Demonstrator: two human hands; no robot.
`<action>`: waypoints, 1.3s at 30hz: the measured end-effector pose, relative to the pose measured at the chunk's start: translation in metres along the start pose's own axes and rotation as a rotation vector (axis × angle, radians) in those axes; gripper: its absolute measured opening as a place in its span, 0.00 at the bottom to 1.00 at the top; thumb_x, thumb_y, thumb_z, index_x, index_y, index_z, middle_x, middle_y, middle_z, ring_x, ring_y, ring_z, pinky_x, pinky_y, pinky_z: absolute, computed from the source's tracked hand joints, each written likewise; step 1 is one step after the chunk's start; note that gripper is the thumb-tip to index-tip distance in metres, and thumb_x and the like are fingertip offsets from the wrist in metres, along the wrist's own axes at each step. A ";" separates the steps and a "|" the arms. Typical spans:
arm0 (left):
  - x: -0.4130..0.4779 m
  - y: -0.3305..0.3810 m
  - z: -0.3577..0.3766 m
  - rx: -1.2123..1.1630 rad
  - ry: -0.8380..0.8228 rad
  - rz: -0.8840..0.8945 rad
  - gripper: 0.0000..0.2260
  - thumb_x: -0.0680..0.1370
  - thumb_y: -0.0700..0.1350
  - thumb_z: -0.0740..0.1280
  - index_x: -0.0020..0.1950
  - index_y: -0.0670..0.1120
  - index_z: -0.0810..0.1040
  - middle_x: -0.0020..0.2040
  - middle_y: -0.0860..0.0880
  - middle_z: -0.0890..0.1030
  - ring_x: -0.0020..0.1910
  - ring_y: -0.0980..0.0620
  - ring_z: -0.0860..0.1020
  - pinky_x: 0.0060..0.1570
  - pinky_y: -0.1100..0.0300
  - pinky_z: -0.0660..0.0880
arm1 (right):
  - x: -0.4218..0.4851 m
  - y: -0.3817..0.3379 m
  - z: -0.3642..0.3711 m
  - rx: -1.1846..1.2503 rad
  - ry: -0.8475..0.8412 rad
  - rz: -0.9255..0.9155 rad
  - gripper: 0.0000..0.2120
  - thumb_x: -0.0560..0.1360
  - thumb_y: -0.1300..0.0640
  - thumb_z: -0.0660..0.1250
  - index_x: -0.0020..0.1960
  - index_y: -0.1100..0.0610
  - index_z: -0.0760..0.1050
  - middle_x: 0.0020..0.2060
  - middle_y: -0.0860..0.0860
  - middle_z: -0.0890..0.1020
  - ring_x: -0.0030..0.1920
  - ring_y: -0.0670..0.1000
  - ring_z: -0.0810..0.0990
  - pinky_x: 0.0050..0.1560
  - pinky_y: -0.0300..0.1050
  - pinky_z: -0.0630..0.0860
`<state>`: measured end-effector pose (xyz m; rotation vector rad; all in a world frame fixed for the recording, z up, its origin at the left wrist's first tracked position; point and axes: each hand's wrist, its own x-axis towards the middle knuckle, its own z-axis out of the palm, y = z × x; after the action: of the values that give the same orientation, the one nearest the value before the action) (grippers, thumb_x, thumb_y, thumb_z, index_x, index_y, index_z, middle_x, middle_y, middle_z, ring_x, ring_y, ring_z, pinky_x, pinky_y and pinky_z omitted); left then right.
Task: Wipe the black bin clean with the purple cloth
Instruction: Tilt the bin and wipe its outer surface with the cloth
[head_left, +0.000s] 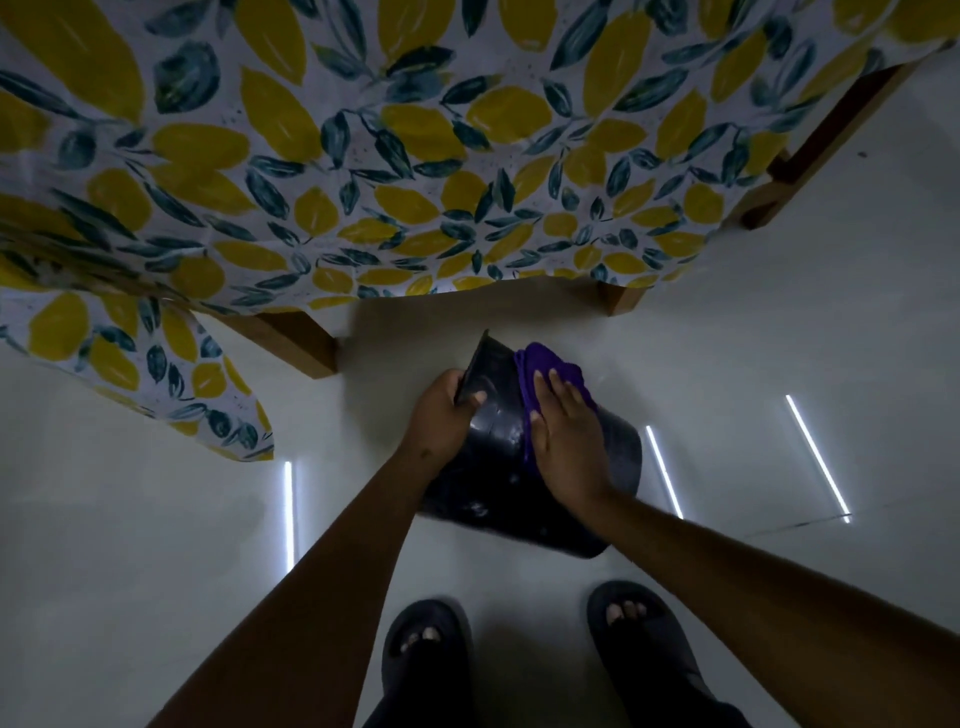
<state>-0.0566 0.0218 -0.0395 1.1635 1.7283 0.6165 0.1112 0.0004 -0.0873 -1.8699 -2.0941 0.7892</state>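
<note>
In the head view I see the black bin (498, 467) lying tilted on the pale floor (156, 519), just in front of the table with the lemon-print tablecloth (363, 156). Its long axis runs from the table side down toward my feet and a little to the right. The open rim points up and away, toward the table edge, and the closed bottom end is the part nearest to my sandals (426, 649). I cannot tell how much of the bottom touches the floor, because the picture is dark there.

My left hand (441, 410) is on the rim of the bin, at the end closest to the table. The fingers are curled around the rim with the thumb on the outer wall, so it grips the bin firmly.

My right hand (566, 431) lies flat on the upper side wall of the bin, right of my left hand. The fingers are stretched out and close together, pressing the purple cloth (545, 369) against the wall. The cloth is bunched under the palm and sticks out beyond the fingertips toward the table.

A wooden table leg (296, 338) stands on the floor left of the bin, apart from it.
</note>
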 end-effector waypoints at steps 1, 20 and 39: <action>0.001 0.000 0.001 -0.016 0.023 -0.011 0.08 0.78 0.41 0.64 0.56 0.40 0.76 0.50 0.43 0.80 0.49 0.47 0.77 0.46 0.56 0.72 | -0.016 -0.002 0.004 -0.046 0.007 -0.049 0.25 0.82 0.52 0.51 0.78 0.56 0.53 0.77 0.54 0.58 0.77 0.57 0.55 0.74 0.53 0.57; 0.004 0.001 0.010 0.013 0.141 -0.011 0.09 0.78 0.42 0.63 0.56 0.44 0.78 0.53 0.43 0.83 0.52 0.45 0.80 0.55 0.53 0.75 | -0.054 -0.012 0.030 -0.208 0.020 -0.157 0.28 0.80 0.47 0.48 0.78 0.49 0.47 0.78 0.53 0.52 0.78 0.57 0.49 0.73 0.59 0.49; 0.012 -0.004 0.012 0.023 0.171 0.007 0.10 0.78 0.43 0.63 0.57 0.43 0.78 0.52 0.42 0.82 0.51 0.45 0.79 0.51 0.55 0.74 | -0.034 0.007 0.016 -0.226 -0.011 -0.201 0.26 0.81 0.50 0.50 0.78 0.49 0.50 0.78 0.53 0.56 0.77 0.58 0.55 0.72 0.59 0.55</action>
<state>-0.0485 0.0299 -0.0530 1.1613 1.8793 0.7200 0.1146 -0.0359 -0.0986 -1.7209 -2.4184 0.5380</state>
